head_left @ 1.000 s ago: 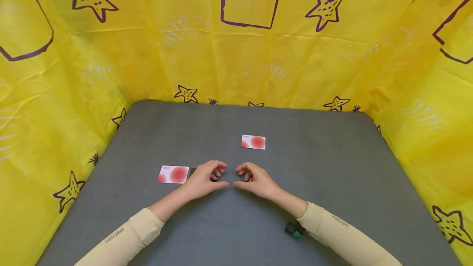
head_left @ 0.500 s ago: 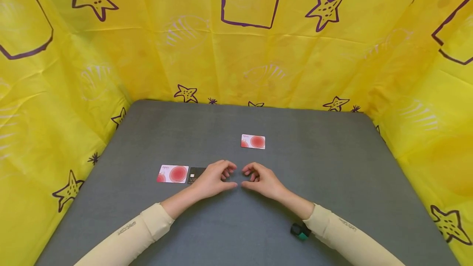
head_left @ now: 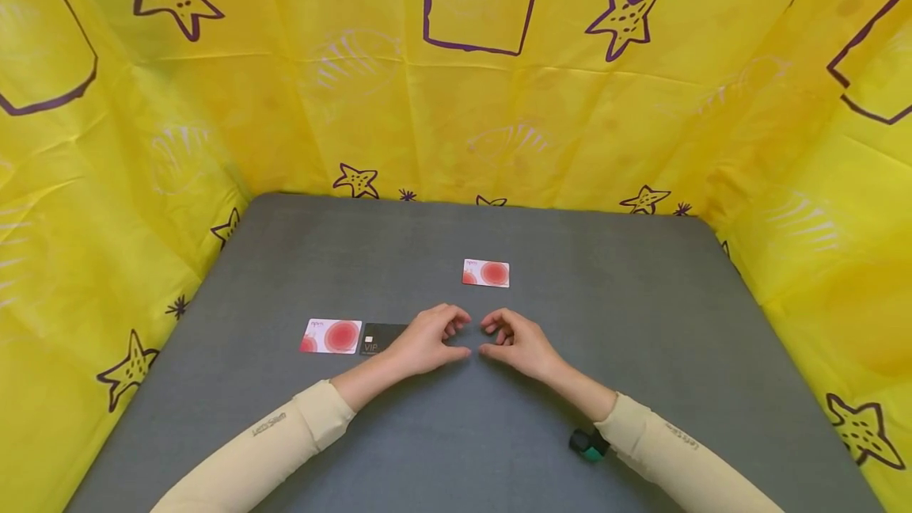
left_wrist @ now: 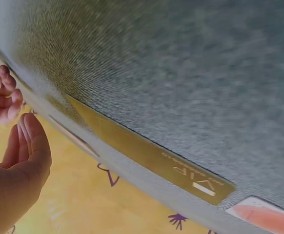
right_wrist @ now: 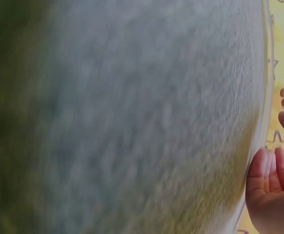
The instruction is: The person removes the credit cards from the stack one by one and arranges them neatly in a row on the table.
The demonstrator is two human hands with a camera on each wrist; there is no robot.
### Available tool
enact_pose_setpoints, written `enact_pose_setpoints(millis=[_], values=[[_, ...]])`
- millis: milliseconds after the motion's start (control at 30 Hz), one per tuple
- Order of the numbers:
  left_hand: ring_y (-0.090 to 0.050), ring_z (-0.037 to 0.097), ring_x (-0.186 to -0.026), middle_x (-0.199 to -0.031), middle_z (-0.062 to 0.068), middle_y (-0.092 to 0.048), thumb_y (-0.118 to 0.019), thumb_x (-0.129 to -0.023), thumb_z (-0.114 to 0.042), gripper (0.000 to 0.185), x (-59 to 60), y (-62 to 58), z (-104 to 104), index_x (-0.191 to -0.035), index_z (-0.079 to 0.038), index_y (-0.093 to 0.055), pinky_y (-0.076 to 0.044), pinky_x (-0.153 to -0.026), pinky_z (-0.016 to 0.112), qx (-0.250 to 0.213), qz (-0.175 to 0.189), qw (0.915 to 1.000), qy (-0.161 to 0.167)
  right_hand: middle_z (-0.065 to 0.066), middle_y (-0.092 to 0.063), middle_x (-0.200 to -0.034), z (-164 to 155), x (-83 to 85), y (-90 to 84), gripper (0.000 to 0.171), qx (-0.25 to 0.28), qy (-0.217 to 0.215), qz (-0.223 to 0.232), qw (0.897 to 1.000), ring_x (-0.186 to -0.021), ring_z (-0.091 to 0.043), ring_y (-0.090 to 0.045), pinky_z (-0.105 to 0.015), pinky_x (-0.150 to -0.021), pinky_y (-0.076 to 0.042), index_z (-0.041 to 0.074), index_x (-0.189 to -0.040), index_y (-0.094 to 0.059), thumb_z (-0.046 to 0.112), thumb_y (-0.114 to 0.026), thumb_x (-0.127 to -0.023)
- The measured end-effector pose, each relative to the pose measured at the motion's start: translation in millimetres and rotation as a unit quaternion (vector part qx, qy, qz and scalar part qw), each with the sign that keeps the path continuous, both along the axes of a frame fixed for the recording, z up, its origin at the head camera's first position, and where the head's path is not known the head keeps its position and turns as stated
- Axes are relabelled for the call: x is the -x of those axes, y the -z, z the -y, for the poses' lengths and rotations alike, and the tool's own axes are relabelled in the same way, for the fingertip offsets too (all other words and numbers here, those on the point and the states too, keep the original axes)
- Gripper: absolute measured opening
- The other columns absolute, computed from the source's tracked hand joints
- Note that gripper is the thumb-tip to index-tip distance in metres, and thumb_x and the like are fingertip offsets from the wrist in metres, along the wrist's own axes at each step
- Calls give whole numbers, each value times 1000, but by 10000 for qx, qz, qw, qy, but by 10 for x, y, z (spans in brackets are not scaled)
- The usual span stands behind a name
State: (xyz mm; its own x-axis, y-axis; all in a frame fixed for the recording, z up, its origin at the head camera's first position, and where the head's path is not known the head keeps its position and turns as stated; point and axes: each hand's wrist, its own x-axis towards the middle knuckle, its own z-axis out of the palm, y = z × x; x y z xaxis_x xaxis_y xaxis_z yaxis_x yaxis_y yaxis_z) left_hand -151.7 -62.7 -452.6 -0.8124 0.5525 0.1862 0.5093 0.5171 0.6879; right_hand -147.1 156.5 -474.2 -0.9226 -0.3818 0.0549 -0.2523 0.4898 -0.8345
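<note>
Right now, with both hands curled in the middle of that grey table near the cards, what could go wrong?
The left hand sits right beside the black VIP card, so a careless slide could shove it onto the pink card touching its other end. All the cards, including the far pink card, lie flat on the grey table, so fingers may struggle to lift an edge. The right hand holds nothing.

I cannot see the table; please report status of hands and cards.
Left hand and right hand loosely curled, empty. Black VIP card beside left hand. Nothing in the way.

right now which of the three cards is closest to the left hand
The black VIP card, lying right beside the left hand. The two red-and-white cards lie farther off.
</note>
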Motion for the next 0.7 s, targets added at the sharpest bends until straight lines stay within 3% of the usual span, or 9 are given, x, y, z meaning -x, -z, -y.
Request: enact_pose_setpoints(millis=[433, 700], values=[[-58, 20, -83, -93, 10, -61, -83, -74, -12, 42, 185, -26, -107, -109, 0, -63, -48, -76, 29, 47, 169, 9998, -54, -4, -66, -95, -123, 170, -7, 31, -211, 244, -221, 9992, -74, -14, -55, -24, -66, -46, 8, -105, -65, 11, -81, -78], [-58, 21, -84, -94, 12, -62, -83, -74, -11, 43, 309, -44, -182, -110, 1, -63, -48, -77, 30, 101, 223, 9996, -111, -6, -67, -95, -203, 278, -12, 31, -167, 570, -44, 9982, -76, -15, -55, -24, -67, -45, 6, -104, -66, 12, -81, -78]])
